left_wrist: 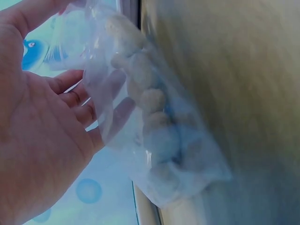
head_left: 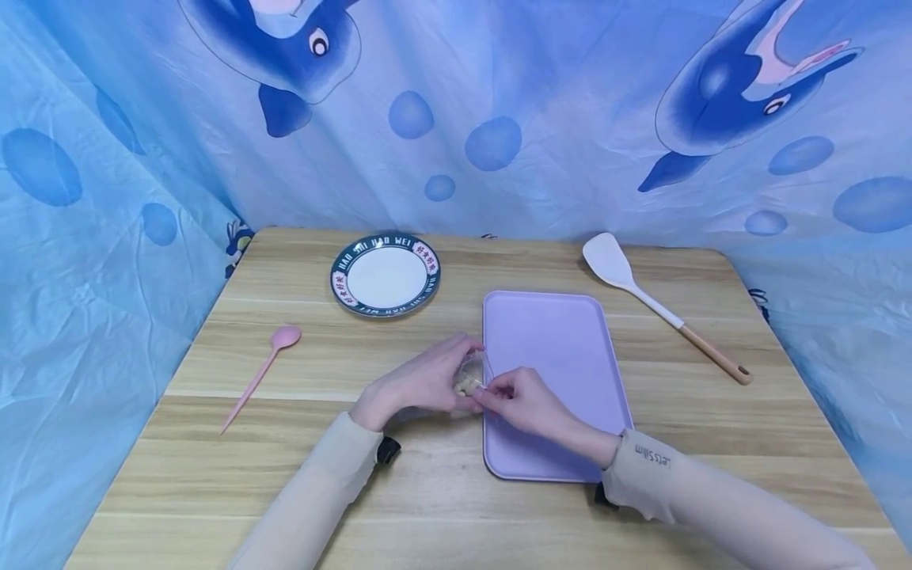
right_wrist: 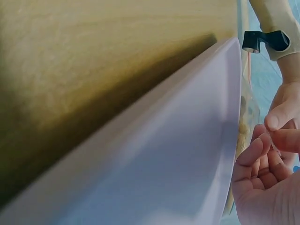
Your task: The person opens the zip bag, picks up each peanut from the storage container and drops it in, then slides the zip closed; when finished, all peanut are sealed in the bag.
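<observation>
A clear plastic bag (left_wrist: 159,136) of pale beige, knobbly pieces (head_left: 466,385) hangs between my two hands, near the left edge of the lilac tray (head_left: 556,340). My left hand (head_left: 427,380) holds it from the left, with fingers behind the clear film and the thumb near its upper part in the left wrist view. Thumb and forefinger of my right hand (head_left: 523,402) pinch the bag's edge over the tray; the other fingers are curled in the right wrist view. What the pieces are is blurred by the film.
A round plate (head_left: 385,275) with a dark patterned rim lies at the back left. A pink spoon (head_left: 260,372) is on the left of the wooden table (head_left: 427,507). To the right lies a white spatula (head_left: 644,294) with a wooden handle. A blue patterned cloth (head_left: 456,95) hangs behind.
</observation>
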A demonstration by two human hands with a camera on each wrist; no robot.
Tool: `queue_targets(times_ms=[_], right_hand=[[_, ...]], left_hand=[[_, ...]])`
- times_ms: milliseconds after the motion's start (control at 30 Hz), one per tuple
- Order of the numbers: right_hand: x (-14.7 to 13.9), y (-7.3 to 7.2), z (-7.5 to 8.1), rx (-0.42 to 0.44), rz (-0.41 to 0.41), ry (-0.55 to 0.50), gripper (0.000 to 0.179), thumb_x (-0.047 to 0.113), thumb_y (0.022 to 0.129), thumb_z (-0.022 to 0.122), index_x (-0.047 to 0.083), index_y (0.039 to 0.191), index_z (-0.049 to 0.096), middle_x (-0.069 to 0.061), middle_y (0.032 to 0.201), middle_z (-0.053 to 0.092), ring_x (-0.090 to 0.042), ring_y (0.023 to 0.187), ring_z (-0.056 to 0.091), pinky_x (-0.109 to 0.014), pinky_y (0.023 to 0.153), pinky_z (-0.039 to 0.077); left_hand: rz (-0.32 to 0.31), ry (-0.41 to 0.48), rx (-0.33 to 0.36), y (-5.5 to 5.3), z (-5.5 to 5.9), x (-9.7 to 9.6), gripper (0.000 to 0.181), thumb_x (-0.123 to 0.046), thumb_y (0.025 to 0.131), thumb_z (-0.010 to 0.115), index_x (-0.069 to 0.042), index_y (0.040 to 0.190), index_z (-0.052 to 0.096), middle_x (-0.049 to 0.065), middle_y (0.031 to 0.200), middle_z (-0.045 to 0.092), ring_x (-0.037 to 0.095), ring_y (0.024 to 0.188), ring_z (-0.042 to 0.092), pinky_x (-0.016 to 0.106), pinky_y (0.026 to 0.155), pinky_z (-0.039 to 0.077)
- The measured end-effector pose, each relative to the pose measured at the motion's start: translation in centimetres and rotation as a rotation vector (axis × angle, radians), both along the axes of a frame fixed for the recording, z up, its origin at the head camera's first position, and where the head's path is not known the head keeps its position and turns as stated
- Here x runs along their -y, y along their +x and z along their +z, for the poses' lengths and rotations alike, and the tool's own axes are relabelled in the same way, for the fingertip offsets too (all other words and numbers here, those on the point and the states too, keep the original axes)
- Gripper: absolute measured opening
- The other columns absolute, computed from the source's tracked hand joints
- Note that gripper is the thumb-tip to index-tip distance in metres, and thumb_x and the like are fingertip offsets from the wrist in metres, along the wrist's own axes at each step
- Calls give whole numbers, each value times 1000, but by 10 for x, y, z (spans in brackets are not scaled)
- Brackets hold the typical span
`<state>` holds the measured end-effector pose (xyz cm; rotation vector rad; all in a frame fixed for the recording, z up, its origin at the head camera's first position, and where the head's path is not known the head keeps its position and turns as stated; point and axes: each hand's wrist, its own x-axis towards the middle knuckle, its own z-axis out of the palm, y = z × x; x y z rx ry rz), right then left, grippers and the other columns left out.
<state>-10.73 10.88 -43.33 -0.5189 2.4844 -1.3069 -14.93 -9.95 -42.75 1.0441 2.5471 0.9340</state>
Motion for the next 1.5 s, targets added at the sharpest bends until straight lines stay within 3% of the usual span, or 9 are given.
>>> queue_targets(times_ms=[200,367,533,700,900,1100,1500], right_hand=[[-4,-3,1,-6,6,-20,19,20,96,66,13,85,79,2,71,69,-8,61,55,-21,54,43],[-10,-9,3,-43,31,-32,18,16,95,67,8,84,78,-1,69,69,-9,60,55,-22,54,44],[-16,-16,4,-68,35,-12,16,17,94,68,8,86,79,0,70,69,-9,60,54,-22,55,46],[-20,-23,7,-77,8,-25,15,17,93,70,5,90,80,-3,73,71,-11,62,58,-24,57,49],[-22,-30,8,-33,-39,-65,16,16,92,71,2,94,79,-8,73,72,-16,62,61,-23,54,48],[-23,-37,8,43,-84,-138,21,15,92,72,-5,99,76,-20,69,66,-27,57,59,-22,47,43],[-23,-45,3,194,-132,-247,23,12,92,71,-9,102,73,-15,71,66,-14,60,56,-24,54,49]], left_hand=[[5,58,76,-4,3,6,90,-37,74,88,-4,144,42,8,130,53,23,121,52,39,105,43],[39,75,129,-6,6,11,86,-48,82,79,-4,145,41,11,140,50,27,128,49,43,107,41],[49,125,158,-10,6,16,67,-45,96,63,-2,143,43,14,138,53,29,127,51,44,106,43],[104,147,175,-13,8,20,44,-34,105,48,-5,138,48,10,127,60,25,117,58,42,101,48],[118,182,175,-17,8,24,29,-15,102,55,-3,128,52,6,110,61,19,101,60,35,91,52],[133,252,264,-21,8,29,34,-8,96,63,3,128,54,7,106,63,20,98,62,32,88,54],[179,257,319,-27,5,36,27,-13,94,68,1,117,64,6,95,68,19,81,66,34,75,58]])
